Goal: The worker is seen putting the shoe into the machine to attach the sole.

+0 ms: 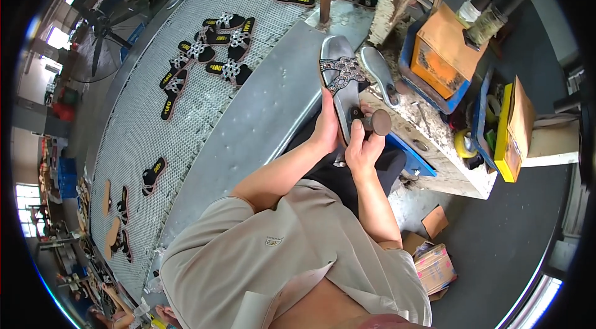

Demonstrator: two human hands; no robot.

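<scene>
Nearest to the camera, at the lower middle of the frame, a beige shirt [279, 254] is seen, and from it two bare forearms go up toward the centre. A sandal [340, 77] with a grey sole and a beaded strap is held upright a little above the centre of the frame. It is gripped from the left side by the left hand [326, 127] — the fingers are wrapped closed around the lower edge of the sole. The right hand [363, 146] is placed just beside it, on the right, and its fingers are clamped around the handle of a small hammer [374, 122], whose round head is seen just right of the sandal's heel part; whether the head touches the sole cannot be told.

Behind the sandal, a rough workbench [434, 143] covered with dried glue is found at the right of centre, and a grey insole [380, 74] is laid on its upper end. An orange box [441, 49] is stood at the upper right. A curved mesh conveyor [161, 124] fills the left part of the frame — several black sandals [217, 49] are spread on it, well apart from the hands.
</scene>
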